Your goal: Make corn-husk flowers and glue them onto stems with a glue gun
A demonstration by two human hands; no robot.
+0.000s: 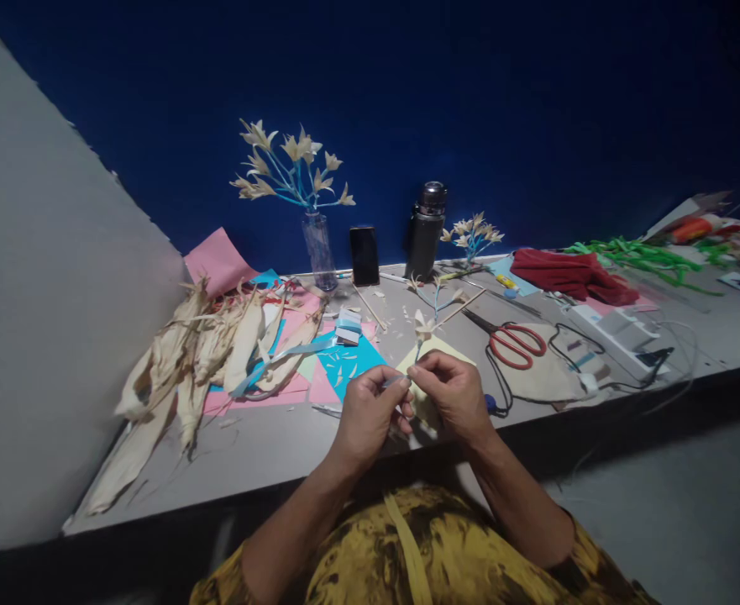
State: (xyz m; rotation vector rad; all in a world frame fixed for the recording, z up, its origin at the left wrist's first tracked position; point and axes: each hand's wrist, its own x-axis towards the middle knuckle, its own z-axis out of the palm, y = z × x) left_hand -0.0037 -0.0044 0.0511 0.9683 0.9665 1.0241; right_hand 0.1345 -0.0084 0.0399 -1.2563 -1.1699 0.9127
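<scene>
Cream-coloured petals form the flower (423, 325) rising just above the two grips, its thin stem (417, 353) running down into the fingers, above the worktop (249, 458) near its front edge. The right hand (456, 391) has its grip clamped on the stem, thumb against forefinger; the left hand (370, 412) has its grip together on a pale strip (392, 381), meeting the right fingertips. Just behind the grips lies yellow paper (454, 346), then a small branching spray (436, 304). Left of the grips, blue paper (370, 351) carries pale slivers, and farther left lie heaped dry husks (209, 349) with a blue strip (281, 359) across them. Right of the grips are red-handled scissors (497, 333), and farther out a white power strip (618, 340) and a red cloth (574, 276). Well beyond the grips, a phone (364, 256) stands upright between a clear vase (319, 252) holding cream flowers and a dark flask (425, 239).
</scene>
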